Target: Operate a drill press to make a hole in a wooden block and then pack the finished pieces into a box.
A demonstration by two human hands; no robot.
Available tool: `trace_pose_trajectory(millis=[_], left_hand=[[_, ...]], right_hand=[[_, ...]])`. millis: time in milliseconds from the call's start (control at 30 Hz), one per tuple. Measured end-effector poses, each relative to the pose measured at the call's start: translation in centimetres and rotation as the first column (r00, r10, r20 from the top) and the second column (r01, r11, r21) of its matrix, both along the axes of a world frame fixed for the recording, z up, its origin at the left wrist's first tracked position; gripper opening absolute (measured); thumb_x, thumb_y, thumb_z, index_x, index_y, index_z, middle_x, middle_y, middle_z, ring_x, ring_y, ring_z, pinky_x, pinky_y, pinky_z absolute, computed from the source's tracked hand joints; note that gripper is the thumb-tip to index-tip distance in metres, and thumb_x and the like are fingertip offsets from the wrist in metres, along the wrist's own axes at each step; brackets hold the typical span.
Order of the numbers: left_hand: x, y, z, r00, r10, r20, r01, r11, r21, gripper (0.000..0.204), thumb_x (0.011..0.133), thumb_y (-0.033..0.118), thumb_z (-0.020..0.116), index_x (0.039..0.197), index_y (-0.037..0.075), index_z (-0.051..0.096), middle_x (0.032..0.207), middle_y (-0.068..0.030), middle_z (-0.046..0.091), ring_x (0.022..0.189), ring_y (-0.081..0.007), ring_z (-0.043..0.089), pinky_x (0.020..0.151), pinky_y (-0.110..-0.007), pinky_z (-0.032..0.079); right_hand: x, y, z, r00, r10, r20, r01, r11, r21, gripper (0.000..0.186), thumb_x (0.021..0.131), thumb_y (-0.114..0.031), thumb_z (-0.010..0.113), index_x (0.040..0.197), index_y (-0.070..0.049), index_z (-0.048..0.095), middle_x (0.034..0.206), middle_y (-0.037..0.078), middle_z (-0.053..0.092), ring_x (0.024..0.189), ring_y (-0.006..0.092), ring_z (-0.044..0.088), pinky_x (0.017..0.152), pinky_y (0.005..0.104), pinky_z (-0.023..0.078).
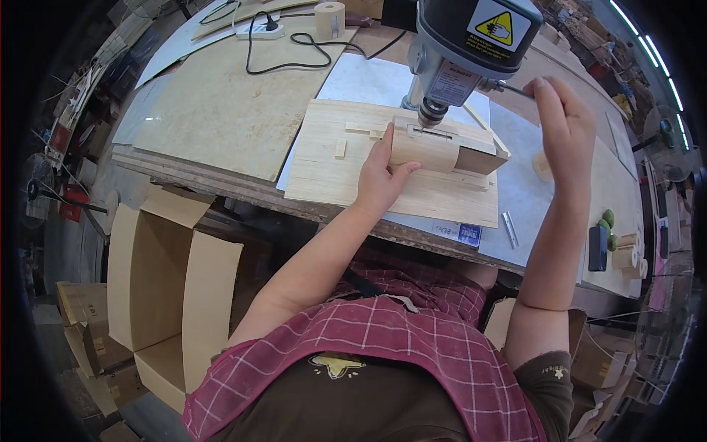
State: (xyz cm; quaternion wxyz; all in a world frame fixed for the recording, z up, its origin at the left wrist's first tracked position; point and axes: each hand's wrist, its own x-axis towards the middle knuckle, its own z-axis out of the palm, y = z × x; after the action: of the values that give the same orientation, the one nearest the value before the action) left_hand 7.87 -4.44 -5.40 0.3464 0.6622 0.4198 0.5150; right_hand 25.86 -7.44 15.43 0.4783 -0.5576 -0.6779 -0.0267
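Nearest in, at six o'clock, a checked red apron [412, 331] over a brown shirt, both forearms rising from it. At eight o'clock, below the tabletop edge, open cardboard boxes [173, 287] stand on the floor.

Now the left hand [381, 177], just above centre: it presses flat against the near side of a small wooden block [427, 151], thumb out to the right along the block's lower edge, fingers up its left end, holding it down rather than wrapping it. The block sits on a pale wooden jig board [331, 173] with thin strips fixed to it, and the board lies on the tabletop [221, 110], partly over a white sheet [368, 77].

Over at two o'clock, the right hand [563, 125] is raised and closed around the drill press's thin feed lever [515, 90]; the fingers curl shut over the lever's end, though the tip itself is hidden inside the grip.

At twelve o'clock, the grey drill press head [471, 37] hangs over the block, its chuck [432, 112] right above the block's top slot; whether the bit touches the wood, I cannot tell from here.

Out at three o'clock: a dark phone [598, 248], small wooden cylinders [626, 254] and green round pieces [607, 221]. Far back at eleven o'clock, a white power strip [261, 29] with a black cable, and a tape roll [329, 18].
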Motion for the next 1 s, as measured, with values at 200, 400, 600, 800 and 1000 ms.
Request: trace_pose_trajectory(millis=[200, 400, 600, 800, 1000], left_hand=[[-0.2, 0.0, 0.1, 1.0, -0.01, 0.024, 0.01, 1.0, -0.019, 0.079, 0.07, 0.02, 0.071, 0.133, 0.001, 0.027, 0.1, -0.0158, 0.052, 0.087, -0.0266, 0.054, 0.072, -0.032, 0.045], [0.0, 0.1, -0.1, 0.999, -0.009, 0.042, 0.009, 1.0, -0.004, 0.079, 0.07, 0.02, 0.071, 0.133, 0.001, 0.027, 0.099, -0.0154, 0.052, 0.085, -0.0259, 0.054, 0.071, -0.031, 0.045], [0.1, 0.0, 0.0, 1.0, -0.008, 0.021, 0.008, 1.0, -0.009, 0.079, 0.07, 0.019, 0.071, 0.133, 0.001, 0.027, 0.096, -0.0147, 0.052, 0.085, -0.0254, 0.054, 0.07, -0.031, 0.045], [0.1, 0.1, -0.1, 1.0, -0.005, 0.031, 0.005, 1.0, 0.014, 0.079, 0.07, 0.019, 0.071, 0.134, 0.002, 0.027, 0.096, -0.0146, 0.052, 0.085, -0.0257, 0.054, 0.071, -0.031, 0.045], [0.1, 0.0, 0.1, 0.999, -0.014, 0.043, 0.014, 1.0, 0.004, 0.079, 0.07, 0.019, 0.071, 0.134, 0.002, 0.027, 0.097, -0.015, 0.052, 0.085, -0.0264, 0.054, 0.072, -0.032, 0.045]], right_hand=[[-1.6, -1.8, -2.6, 0.998, -0.005, -0.067, 0.012, 0.996, 0.093, 0.021, 0.084, -0.014, 0.053, 0.068, -0.001, 0.051, 0.055, 0.005, 0.042, 0.052, 0.0084, 0.038, 0.048, 0.0238, 0.032], [-2.0, -2.2, -4.2, 0.999, -0.018, -0.047, 0.025, 0.988, 0.154, 0.015, 0.083, -0.008, 0.053, 0.071, 0.0, 0.053, 0.057, 0.005, 0.045, 0.05, 0.0099, 0.039, 0.047, 0.0231, 0.033], [-2.3, -1.9, -7.1, 0.998, 0.003, -0.065, 0.016, 0.959, 0.284, 0.011, 0.082, -0.005, 0.053, 0.076, 0.002, 0.057, 0.058, 0.007, 0.047, 0.047, 0.0118, 0.041, 0.045, 0.0246, 0.032], [-2.1, -1.6, -9.8, 1.0, 0.021, -0.013, -0.016, 0.949, 0.316, 0.007, 0.081, -0.002, 0.052, 0.082, 0.002, 0.057, 0.06, 0.007, 0.048, 0.048, 0.014, 0.041, 0.045, 0.0249, 0.033], [-2.1, -0.9, -12.3, 0.999, 0.041, -0.01, -0.035, 0.934, 0.357, 0.01, 0.082, -0.001, 0.05, 0.087, 0.003, 0.057, 0.067, 0.008, 0.049, 0.054, 0.0143, 0.041, 0.048, 0.0247, 0.033]])
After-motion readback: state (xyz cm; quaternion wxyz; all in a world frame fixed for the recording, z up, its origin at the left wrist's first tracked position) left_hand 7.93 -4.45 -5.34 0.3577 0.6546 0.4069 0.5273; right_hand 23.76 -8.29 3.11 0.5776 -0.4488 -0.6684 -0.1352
